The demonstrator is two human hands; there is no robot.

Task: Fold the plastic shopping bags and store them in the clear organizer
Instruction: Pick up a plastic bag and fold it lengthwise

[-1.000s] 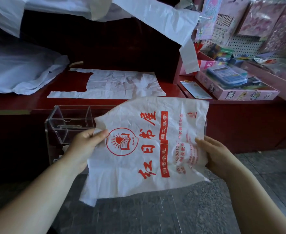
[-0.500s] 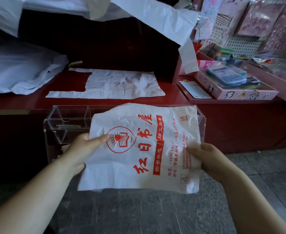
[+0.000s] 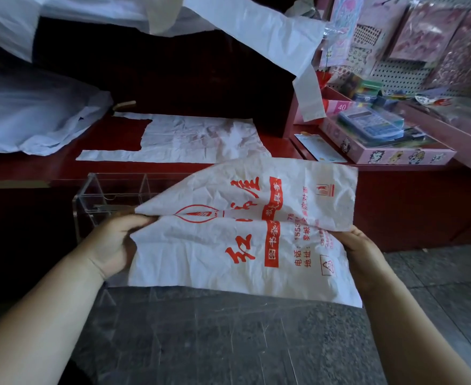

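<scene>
**Shopping bag caught mid-fold in front of the organizer**

A person's left hand pinches the left edge of a white, red-printed shopping bag, fingers curled at the crease. The right hand grasps the opposite edge. The crumpled bag hangs between the 2 hands, just in front of the clear organizer, and bends along 1 crease across its middle. The halving fold looks underway. Next, the halves likely need bringing together and flattening before storage. Another bag lies flat on the red counter.
</scene>
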